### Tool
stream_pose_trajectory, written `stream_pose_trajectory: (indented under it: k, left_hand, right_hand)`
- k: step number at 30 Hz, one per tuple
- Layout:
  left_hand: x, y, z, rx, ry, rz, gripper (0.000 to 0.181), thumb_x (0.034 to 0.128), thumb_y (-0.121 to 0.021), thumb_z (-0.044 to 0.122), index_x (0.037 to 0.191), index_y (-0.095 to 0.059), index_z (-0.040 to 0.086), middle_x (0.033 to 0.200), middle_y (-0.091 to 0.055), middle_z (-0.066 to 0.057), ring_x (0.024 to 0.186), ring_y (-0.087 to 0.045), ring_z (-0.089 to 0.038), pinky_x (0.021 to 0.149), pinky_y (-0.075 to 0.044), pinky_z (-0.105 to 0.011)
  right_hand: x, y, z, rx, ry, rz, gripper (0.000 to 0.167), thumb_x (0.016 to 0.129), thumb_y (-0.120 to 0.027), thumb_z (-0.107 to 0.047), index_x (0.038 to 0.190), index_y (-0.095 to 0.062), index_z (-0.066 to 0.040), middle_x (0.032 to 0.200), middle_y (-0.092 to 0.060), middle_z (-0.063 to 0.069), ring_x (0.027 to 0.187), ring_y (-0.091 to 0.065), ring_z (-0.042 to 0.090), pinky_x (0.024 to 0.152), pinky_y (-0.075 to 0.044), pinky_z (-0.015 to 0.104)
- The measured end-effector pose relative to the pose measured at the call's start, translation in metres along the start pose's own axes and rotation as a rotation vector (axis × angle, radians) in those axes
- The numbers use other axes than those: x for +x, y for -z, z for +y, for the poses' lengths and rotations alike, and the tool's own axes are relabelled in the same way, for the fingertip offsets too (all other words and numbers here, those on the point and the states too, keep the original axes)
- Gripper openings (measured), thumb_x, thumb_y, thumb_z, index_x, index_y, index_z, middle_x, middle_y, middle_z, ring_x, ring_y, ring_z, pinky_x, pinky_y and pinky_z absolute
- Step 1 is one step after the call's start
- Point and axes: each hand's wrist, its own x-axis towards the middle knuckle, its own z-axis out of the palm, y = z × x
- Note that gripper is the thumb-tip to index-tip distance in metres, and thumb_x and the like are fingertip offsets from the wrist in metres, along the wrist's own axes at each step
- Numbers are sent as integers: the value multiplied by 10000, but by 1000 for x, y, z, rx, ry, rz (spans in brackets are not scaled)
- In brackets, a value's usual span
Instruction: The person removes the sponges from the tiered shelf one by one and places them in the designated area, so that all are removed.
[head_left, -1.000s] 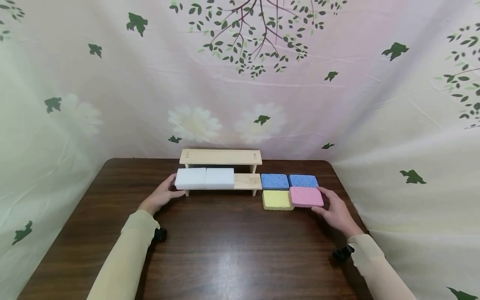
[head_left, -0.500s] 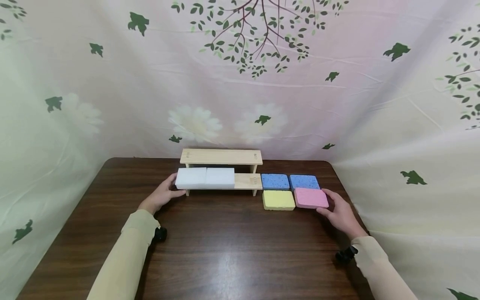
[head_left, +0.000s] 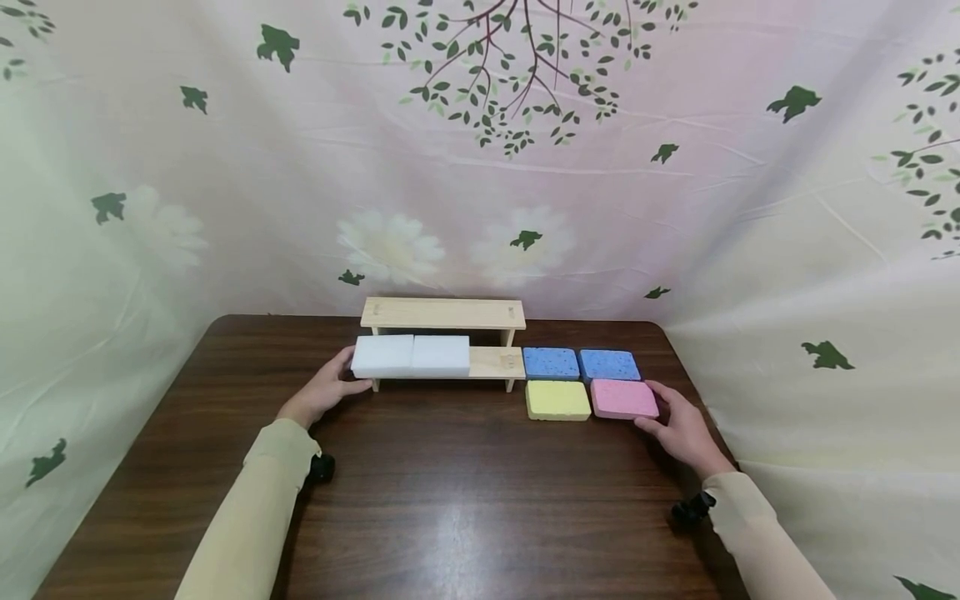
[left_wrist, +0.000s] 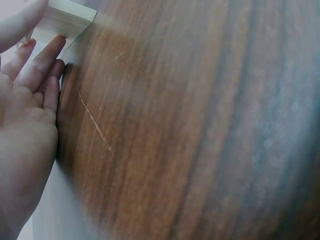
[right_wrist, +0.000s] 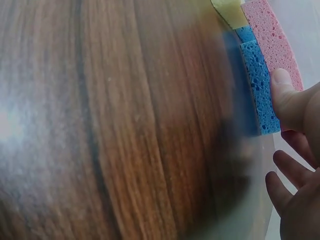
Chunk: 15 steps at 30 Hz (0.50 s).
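Observation:
My left hand (head_left: 322, 390) is at the left end of the two-tier wooden shelf (head_left: 497, 362), thumb by its front leg and fingers round the side. One fingertip meets the pale wood (left_wrist: 75, 17) in the left wrist view. Two white blocks (head_left: 382, 357) (head_left: 441, 357) lie side by side on the lower tier. With thumb and fingers my right hand (head_left: 684, 427) holds the pink sponge (head_left: 625, 399) by its right end. In the right wrist view the thumb presses the pink sponge (right_wrist: 272, 37), with a blue sponge (right_wrist: 260, 87) directly beneath it.
Left of the pink sponge lies a yellow sponge (head_left: 558, 401). Two blue sponges (head_left: 551, 363) (head_left: 609, 365) form the row behind. The shelf's upper tier (head_left: 442, 313) stands close to the patterned cloth (head_left: 450, 167) at the back of the brown table (head_left: 450, 500).
The pink sponge has moved right and slightly down with my right hand, off the yellow sponge's edge, uncovering more of the rear blue sponge. My left hand has stayed in place.

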Motion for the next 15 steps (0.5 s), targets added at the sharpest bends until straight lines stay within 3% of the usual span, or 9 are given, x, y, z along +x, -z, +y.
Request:
stream_pose_trajectory:
  k: [15]
  left_hand:
    - [0, -1, 1, 8, 8, -2, 863, 987, -742, 119, 1664, -210, 54, 1653, -348, -239, 1535, -276, -420, 1233, -177, -656]
  right_hand:
    - [3, -6, 11, -16, -3, -31, 795, 944, -803, -155, 1586, -368, 20, 1590, -392, 330, 1453, -358, 546, 1142, -318, 709]
